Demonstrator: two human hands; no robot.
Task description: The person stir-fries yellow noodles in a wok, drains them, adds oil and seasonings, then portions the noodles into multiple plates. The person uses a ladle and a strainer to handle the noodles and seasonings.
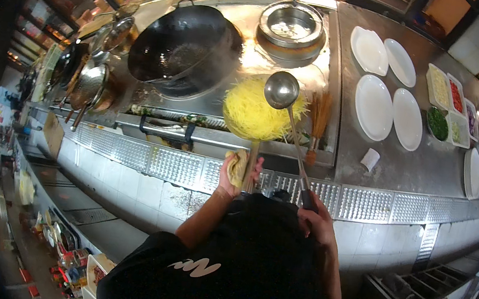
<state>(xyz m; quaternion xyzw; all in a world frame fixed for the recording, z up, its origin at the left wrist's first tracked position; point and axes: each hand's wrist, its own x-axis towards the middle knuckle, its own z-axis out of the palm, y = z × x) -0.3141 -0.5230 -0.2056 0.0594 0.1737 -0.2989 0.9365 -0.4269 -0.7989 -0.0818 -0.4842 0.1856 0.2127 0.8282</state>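
My left hand (232,177) holds a folded cloth (237,167) against the handle of a strainer or pan heaped with yellow shreds (252,110). My right hand (317,220) grips the dark handle of a steel ladle (282,90), whose bowl is over the right side of the shreds. Behind and to the left, a black wok (185,48) is tilted on the range, with a little steam rising. A bamboo wok brush (318,124) lies just right of the shreds. What kind of vessel is under the shreds cannot be told.
White oval plates (374,108) lie on the steel counter at right, beside containers of chopped ingredients (439,87) and stacked plates (472,173). A round metal pot (290,26) sits at the back of the range. Strainers and pans (90,85) stand at left. A perforated metal ledge (177,166) edges the range.
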